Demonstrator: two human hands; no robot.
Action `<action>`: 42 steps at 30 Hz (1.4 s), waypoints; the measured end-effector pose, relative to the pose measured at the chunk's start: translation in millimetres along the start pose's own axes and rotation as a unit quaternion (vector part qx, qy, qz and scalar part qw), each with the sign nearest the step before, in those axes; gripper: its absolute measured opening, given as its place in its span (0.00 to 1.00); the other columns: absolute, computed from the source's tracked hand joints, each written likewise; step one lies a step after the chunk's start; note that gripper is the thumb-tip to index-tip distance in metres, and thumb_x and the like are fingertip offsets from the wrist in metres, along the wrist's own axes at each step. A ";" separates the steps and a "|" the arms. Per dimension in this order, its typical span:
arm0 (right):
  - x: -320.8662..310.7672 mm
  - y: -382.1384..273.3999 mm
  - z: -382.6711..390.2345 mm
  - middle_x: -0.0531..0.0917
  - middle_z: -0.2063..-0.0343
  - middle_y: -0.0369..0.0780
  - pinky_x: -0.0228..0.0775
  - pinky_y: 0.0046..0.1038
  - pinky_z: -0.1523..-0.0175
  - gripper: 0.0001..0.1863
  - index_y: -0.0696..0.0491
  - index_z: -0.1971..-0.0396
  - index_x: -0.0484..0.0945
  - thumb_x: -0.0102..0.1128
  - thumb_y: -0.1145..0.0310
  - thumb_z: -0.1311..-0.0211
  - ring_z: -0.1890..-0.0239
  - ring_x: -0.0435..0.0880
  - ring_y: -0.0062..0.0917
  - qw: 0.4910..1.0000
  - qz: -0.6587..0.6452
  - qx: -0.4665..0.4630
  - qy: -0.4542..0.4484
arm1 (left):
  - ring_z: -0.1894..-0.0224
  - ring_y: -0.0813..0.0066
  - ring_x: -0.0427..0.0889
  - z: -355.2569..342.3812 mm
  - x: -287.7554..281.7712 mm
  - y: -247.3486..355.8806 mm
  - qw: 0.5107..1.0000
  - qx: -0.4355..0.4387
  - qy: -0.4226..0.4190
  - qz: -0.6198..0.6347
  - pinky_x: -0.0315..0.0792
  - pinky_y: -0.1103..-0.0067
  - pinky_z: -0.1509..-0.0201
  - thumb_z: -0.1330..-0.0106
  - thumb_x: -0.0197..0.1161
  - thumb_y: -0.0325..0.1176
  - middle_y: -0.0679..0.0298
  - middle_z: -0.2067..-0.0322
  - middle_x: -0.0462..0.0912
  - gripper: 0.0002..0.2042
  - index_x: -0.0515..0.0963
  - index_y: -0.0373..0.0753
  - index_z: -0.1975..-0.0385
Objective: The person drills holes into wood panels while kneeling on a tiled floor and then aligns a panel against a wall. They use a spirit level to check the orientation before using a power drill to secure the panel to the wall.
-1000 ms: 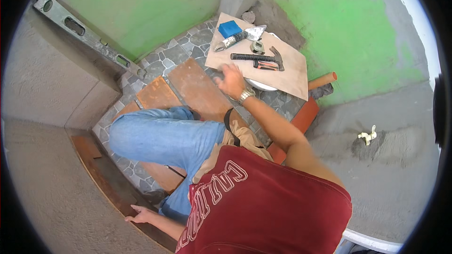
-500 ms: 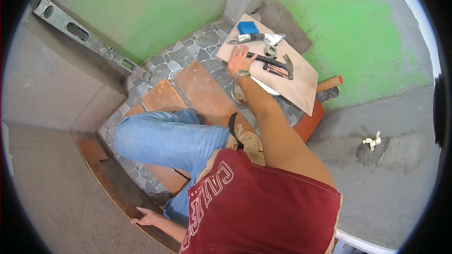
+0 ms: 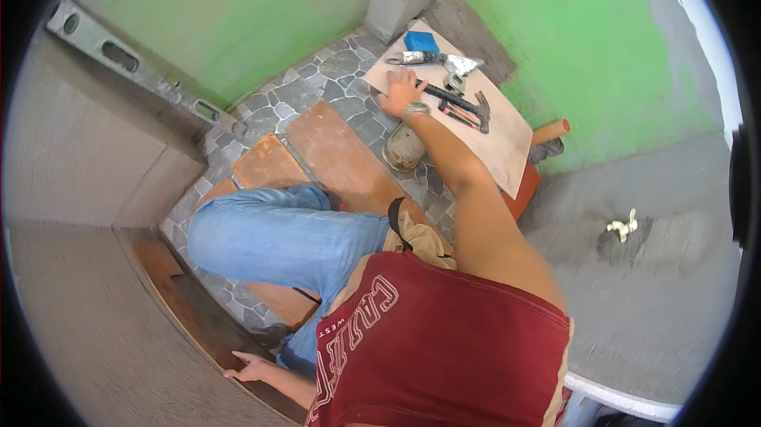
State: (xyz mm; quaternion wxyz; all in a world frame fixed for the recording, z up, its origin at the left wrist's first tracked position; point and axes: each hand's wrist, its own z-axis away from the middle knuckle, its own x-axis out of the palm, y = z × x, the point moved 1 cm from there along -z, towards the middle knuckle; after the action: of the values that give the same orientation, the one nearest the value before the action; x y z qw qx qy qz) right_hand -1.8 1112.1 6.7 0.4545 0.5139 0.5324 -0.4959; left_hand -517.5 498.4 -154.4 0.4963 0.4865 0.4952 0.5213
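Note:
My right hand point(image 3: 402, 94) lies with fingers spread on a pale board point(image 3: 507, 130), beside the handle end of a black-handled claw hammer point(image 3: 452, 97). A utility knife point(image 3: 457, 116) with orange-red and black parts rests alongside the hammer. Further back on the board are a tape measure point(image 3: 454, 82), a silvery trowel-like tool point(image 3: 444, 60) and a blue block point(image 3: 421, 41). At the lower left, my left hand point(image 3: 252, 367) touches the rim of a long brown panel point(image 3: 198, 310) against the wall. Its thumb and index finger are apart; the other fingers are partly hidden.
A long spirit level point(image 3: 139, 70) leans along the left wall. Brown tiles point(image 3: 337, 150) lie on the stone-patterned floor point(image 3: 297, 98). Near my right forearm stands a dirty round container point(image 3: 404, 148). An orange pipe point(image 3: 551, 131) juts out behind the board; a tap point(image 3: 623, 226) sticks out of the right wall.
The view has shifted slightly. My right forearm has moved a little, showing more of the round container. A white edge under the board no longer shows. My left hand stays at the panel's rim.

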 end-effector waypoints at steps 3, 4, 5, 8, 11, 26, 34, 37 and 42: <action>-14.8 67.8 -18.7 0.74 0.42 0.54 0.60 0.50 0.34 0.35 0.59 0.42 0.69 0.60 0.50 0.44 0.39 0.71 0.50 0.989 -0.095 0.075 0.090 | 0.35 0.55 0.67 34.1 35.6 25.0 0.976 0.135 0.027 -0.167 0.71 0.65 0.33 0.28 0.60 0.44 0.44 0.35 0.63 0.32 0.62 0.26 0.34; -21.9 73.7 -20.3 0.77 0.46 0.53 0.63 0.46 0.35 0.34 0.58 0.43 0.71 0.60 0.49 0.43 0.41 0.73 0.49 0.976 -0.102 0.146 0.121 | 0.38 0.55 0.71 27.6 32.9 29.3 0.993 0.064 0.079 -0.060 0.72 0.65 0.33 0.27 0.58 0.42 0.44 0.36 0.65 0.30 0.61 0.26 0.34; -18.8 92.6 -26.2 0.76 0.44 0.54 0.63 0.45 0.34 0.37 0.56 0.39 0.68 0.60 0.48 0.43 0.39 0.73 0.48 0.972 -0.042 0.207 0.100 | 0.40 0.55 0.73 23.0 32.0 28.0 0.994 0.024 0.111 -0.002 0.72 0.65 0.34 0.26 0.57 0.41 0.44 0.37 0.66 0.29 0.61 0.26 0.34; -4.5 134.5 -34.1 0.72 0.38 0.55 0.64 0.42 0.32 0.45 0.54 0.31 0.60 0.58 0.42 0.42 0.35 0.70 0.48 0.965 0.023 0.253 -0.061 | 0.41 0.55 0.73 4.7 18.7 33.8 0.989 -0.044 0.096 0.102 0.72 0.66 0.34 0.26 0.58 0.42 0.42 0.37 0.65 0.32 0.58 0.24 0.33; 8.7 206.4 -47.3 0.69 0.39 0.62 0.66 0.45 0.34 0.43 0.51 0.31 0.60 0.63 0.47 0.44 0.37 0.71 0.55 0.956 -0.038 0.279 -0.088 | 0.37 0.55 0.68 40.1 56.4 52.2 0.995 -0.054 0.079 0.006 0.72 0.67 0.34 0.28 0.59 0.46 0.40 0.36 0.62 0.35 0.57 0.23 0.33; -31.6 58.6 35.4 0.78 0.51 0.56 0.66 0.43 0.40 0.24 0.59 0.47 0.74 0.63 0.62 0.41 0.46 0.76 0.49 0.896 -0.399 -0.031 0.191 | 0.34 0.57 0.64 32.5 69.8 104.2 0.889 -0.181 0.273 0.321 0.73 0.59 0.35 0.33 0.65 0.46 0.54 0.34 0.62 0.34 0.63 0.32 0.33; 185.0 -122.9 -2.1 0.78 0.51 0.56 0.70 0.47 0.41 0.32 0.55 0.44 0.73 0.69 0.58 0.49 0.46 0.76 0.53 0.944 -0.259 -0.158 -0.132 | 0.38 0.55 0.69 25.3 55.3 81.2 0.888 -0.167 0.248 0.348 0.75 0.57 0.38 0.36 0.69 0.43 0.53 0.37 0.67 0.32 0.66 0.33 0.36; 229.4 -186.5 -32.2 0.81 0.56 0.55 0.70 0.44 0.40 0.30 0.53 0.48 0.77 0.71 0.58 0.52 0.46 0.78 0.50 0.951 -0.236 -0.111 -0.163 | 0.37 0.54 0.68 23.9 46.3 84.4 0.884 -0.155 0.231 0.375 0.74 0.56 0.36 0.39 0.72 0.39 0.53 0.37 0.68 0.32 0.68 0.33 0.38; 270.2 -269.9 -116.1 0.79 0.53 0.56 0.72 0.42 0.42 0.28 0.58 0.51 0.75 0.70 0.62 0.53 0.44 0.77 0.50 0.962 -0.142 -0.190 -0.136 | 0.39 0.53 0.69 13.7 29.5 84.4 0.868 -0.164 0.273 0.381 0.70 0.58 0.34 0.44 0.77 0.36 0.45 0.41 0.68 0.40 0.61 0.26 0.36</action>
State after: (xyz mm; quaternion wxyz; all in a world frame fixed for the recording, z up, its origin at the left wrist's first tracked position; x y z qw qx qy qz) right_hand -284.0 1259.0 -234.3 0.5372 0.2649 0.6174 -0.5100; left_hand -507.8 526.9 -69.1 0.1771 0.3872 0.2943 0.8557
